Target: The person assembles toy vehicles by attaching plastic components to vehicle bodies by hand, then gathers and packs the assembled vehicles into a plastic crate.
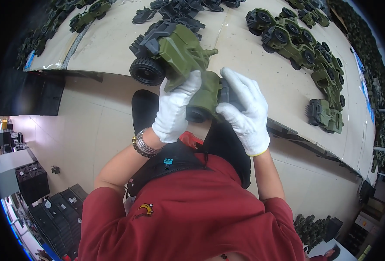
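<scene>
A large olive-green toy military vehicle (pixel 181 45) with black wheels and dark grey parts is held tilted over the table's near edge. My left hand (pixel 177 102), in a white glove, is closed around its side near a black wheel (pixel 147 71). At the vehicle's right end, my gloved right hand (pixel 247 106) curves its fingers and thumb around a dark grey plastic part (pixel 223 90). That part lies against the green body; whether it is fastened is hidden by the hand.
Beyond the vehicle, several loose dark grey plastic parts (pixel 175 11) lie piled on the pale table (pixel 231 41). Assembled green toy vehicles (pixel 308 50) stand in a row on the right, with more at the far left. Black crates (pixel 60 217) are stacked on the floor at lower left.
</scene>
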{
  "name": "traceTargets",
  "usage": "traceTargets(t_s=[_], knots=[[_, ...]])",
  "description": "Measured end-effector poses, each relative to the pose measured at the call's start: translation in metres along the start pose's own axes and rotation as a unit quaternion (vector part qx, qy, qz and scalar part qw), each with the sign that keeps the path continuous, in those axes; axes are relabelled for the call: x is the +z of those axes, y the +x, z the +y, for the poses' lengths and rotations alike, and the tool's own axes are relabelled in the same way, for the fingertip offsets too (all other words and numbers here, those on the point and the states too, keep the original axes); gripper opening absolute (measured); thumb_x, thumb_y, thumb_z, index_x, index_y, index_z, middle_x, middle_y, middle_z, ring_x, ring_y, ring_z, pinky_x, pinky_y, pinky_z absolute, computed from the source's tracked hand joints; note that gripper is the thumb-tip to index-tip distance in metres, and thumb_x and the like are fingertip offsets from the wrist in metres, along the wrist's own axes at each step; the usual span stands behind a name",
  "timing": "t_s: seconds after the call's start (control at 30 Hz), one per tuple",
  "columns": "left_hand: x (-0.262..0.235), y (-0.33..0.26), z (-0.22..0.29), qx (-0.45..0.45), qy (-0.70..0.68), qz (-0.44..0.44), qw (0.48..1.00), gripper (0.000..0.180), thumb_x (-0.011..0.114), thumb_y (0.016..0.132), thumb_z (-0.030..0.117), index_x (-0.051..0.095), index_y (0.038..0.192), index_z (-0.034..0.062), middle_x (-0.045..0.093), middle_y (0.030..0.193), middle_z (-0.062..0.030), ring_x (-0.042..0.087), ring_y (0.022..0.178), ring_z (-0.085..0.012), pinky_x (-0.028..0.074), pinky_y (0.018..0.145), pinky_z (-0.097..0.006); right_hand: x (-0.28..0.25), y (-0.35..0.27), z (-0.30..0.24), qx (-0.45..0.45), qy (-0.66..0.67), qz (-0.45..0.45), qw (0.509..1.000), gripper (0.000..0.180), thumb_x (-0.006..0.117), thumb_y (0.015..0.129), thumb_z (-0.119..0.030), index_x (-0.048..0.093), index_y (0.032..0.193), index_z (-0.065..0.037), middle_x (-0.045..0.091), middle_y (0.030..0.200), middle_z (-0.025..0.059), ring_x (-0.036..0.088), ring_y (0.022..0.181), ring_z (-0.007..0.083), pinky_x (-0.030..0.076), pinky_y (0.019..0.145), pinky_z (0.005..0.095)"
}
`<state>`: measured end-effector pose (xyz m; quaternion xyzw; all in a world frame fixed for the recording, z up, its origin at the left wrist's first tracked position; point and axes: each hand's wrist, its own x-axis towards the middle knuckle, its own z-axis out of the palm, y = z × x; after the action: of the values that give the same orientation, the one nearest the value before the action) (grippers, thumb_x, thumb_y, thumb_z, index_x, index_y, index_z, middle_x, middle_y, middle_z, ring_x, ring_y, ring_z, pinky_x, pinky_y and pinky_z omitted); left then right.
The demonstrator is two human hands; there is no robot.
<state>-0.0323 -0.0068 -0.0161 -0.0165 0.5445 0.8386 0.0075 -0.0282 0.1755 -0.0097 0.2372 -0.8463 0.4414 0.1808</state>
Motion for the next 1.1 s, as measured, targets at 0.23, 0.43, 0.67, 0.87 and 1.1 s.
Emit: traceTargets(t_s=[0.23, 0.43, 0.67, 0.87, 1.1], knots=[[-0.002, 0.001, 0.004, 0.005, 0.022, -0.008, 1.0, 0.04, 0.066, 0.098, 0.024, 0.058, 0.131, 0.0029, 0.065, 0.121, -0.0058, 0.064, 0.105, -0.0143, 0.053, 0.092, -0.031, 0.005, 0.001, -0.006, -0.093, -0.049, -0.022, 0.994, 0.092, 0.058, 0.083, -0.069, 0.052, 0.134, 0.007, 0.06, 0.127, 0.0226, 0.058, 0.099, 0.0382, 0.045, 0.091, 0.0438], [0.011, 0.0, 0.009, -0.01, 0.001, -0.034, 0.999, 0.032, 0.068, 0.098, 0.018, 0.062, 0.125, 0.0023, 0.068, 0.114, -0.0031, 0.063, 0.1, -0.0103, 0.051, 0.088, -0.028, -0.011, 0.002, -0.003, -0.151, -0.131, -0.03, 0.979, 0.095, 0.058, 0.081, -0.07, 0.049, 0.136, 0.007, 0.056, 0.132, 0.0268, 0.058, 0.09, 0.0417, 0.048, 0.083, 0.0461], [0.042, 0.006, 0.033, -0.243, -0.361, -0.016, 0.9, 0.061, 0.051, 0.098, 0.061, 0.057, 0.133, 0.0103, 0.061, 0.13, -0.0143, 0.059, 0.121, -0.0309, 0.048, 0.106, -0.048, -0.039, 0.017, -0.041, -0.148, -0.149, 0.02, 0.977, 0.117, 0.066, 0.065, -0.082, 0.046, 0.144, 0.001, 0.048, 0.144, 0.0285, 0.053, 0.122, 0.0432, 0.043, 0.1, 0.0464], [0.08, -0.002, 0.021, -0.367, -0.331, 0.01, 0.869, 0.06, 0.051, 0.096, 0.065, 0.06, 0.129, 0.0153, 0.062, 0.128, -0.008, 0.06, 0.118, -0.0269, 0.048, 0.103, -0.043, -0.031, 0.012, 0.005, -0.174, -0.144, 0.203, 0.953, 0.077, 0.076, 0.071, -0.066, 0.066, 0.116, -0.005, 0.062, 0.114, 0.022, 0.061, 0.094, 0.0401, 0.05, 0.083, 0.0461], [0.103, 0.005, 0.004, -0.252, -0.107, -0.199, 0.941, 0.076, 0.051, 0.094, 0.067, 0.044, 0.144, 0.01, 0.048, 0.141, -0.0083, 0.044, 0.132, -0.0238, 0.033, 0.108, -0.053, -0.102, 0.062, 0.069, -0.025, 0.085, 0.405, 0.91, 0.06, 0.049, 0.103, -0.05, 0.066, 0.108, 0.007, 0.07, 0.105, 0.0175, 0.067, 0.099, 0.0242, 0.053, 0.093, 0.0373]])
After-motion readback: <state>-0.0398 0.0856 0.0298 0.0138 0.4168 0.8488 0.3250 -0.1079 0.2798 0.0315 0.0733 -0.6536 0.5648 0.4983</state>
